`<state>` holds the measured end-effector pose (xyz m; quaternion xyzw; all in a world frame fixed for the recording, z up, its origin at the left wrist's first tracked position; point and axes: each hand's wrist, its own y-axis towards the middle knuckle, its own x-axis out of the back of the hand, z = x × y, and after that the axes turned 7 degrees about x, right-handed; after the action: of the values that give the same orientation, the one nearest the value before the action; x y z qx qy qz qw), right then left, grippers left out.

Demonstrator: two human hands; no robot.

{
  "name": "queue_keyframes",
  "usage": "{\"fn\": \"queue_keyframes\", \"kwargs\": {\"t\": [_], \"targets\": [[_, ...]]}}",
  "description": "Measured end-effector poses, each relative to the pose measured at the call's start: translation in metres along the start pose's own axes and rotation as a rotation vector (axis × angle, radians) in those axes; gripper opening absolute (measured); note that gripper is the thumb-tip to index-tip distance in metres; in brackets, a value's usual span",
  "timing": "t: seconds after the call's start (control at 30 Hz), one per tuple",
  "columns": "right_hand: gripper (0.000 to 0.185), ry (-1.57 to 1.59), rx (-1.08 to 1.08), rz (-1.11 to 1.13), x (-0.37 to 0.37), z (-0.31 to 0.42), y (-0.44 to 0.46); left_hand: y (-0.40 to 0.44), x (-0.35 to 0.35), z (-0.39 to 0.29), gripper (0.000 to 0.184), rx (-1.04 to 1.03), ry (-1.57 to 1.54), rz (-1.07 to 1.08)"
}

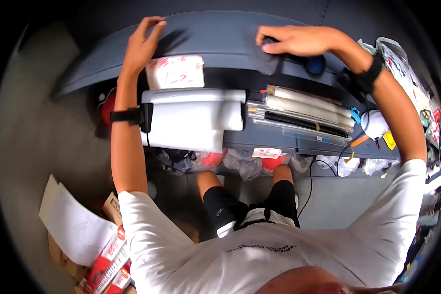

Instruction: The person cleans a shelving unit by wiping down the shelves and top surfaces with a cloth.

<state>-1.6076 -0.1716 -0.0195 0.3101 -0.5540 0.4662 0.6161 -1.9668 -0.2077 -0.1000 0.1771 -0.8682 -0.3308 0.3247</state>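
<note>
My left hand (143,45) is held over the left part of the grey upper shelf (215,32), thumb and fingers apart with nothing between them. Below it, a white card with red handwriting (175,72) hangs at the shelf's front edge. Toward the right side of that shelf, my right hand (301,41) is closed on a dark grey cloth (264,59), bunched black between thumb and fingers. The cloth is blurred and droops over the front edge. A dark blue rounded object (316,64) lies beneath my right wrist; its kind is unclear.
On the lower shelf lie white rolls (186,117) and several long tubes (304,110). A white round object (375,125) sits to their right. Plastic-wrapped items (245,164) line the level below. Cardboard and papers (81,225) stand at lower left. A black cable (311,191) hangs down.
</note>
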Motion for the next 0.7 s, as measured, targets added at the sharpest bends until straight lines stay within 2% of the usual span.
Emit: {"fn": "queue_keyframes", "kwargs": {"t": [0.07,0.13,0.17,0.23,0.27,0.3,0.37,0.43,0.5,0.57,0.63,0.7], "targets": [[0.039,-0.018,0.072,-0.035,-0.01,0.008,0.044,-0.013,0.002,-0.018,0.042,-0.023,0.003,0.026],[0.037,-0.21,0.286,-0.202,-0.024,0.015,0.079,-0.03,0.004,-0.043,0.054,-0.176,0.045,0.148],[0.037,-0.215,0.292,-0.207,-0.032,0.02,0.088,-0.032,0.006,-0.05,0.077,-0.175,0.145,0.292],[0.035,-0.187,0.205,-0.331,-0.042,0.031,0.094,-0.047,-0.006,-0.061,0.096,-0.102,0.205,0.426],[0.036,-0.179,0.23,-0.352,-0.043,0.033,0.081,-0.05,-0.011,-0.076,0.109,-0.03,0.241,0.467],[0.036,-0.178,0.239,-0.356,-0.046,0.026,0.07,-0.05,-0.021,-0.079,0.109,-0.028,0.25,0.464],[0.034,-0.066,0.332,-0.452,-0.056,0.005,0.045,-0.047,-0.049,-0.079,0.11,-0.326,0.466,0.238],[0.042,-0.098,0.286,-0.577,-0.071,-0.012,0.009,-0.053,-0.088,-0.117,0.109,-0.203,-0.007,0.402],[0.052,-0.177,0.14,-0.685,-0.087,-0.018,-0.036,-0.049,-0.143,-0.134,0.104,-0.483,0.22,0.171],[0.056,-0.144,0.203,-0.701,-0.088,-0.042,-0.077,-0.05,-0.181,-0.167,0.094,-0.389,0.183,0.14],[0.052,0.122,0.02,-0.55,-0.069,-0.046,-0.127,-0.049,-0.201,-0.2,0.086,-0.302,0.239,0.229],[0.041,0.389,-0.133,-0.534,-0.057,-0.06,-0.165,-0.038,-0.22,-0.212,0.086,-0.325,0.272,0.32]]}}
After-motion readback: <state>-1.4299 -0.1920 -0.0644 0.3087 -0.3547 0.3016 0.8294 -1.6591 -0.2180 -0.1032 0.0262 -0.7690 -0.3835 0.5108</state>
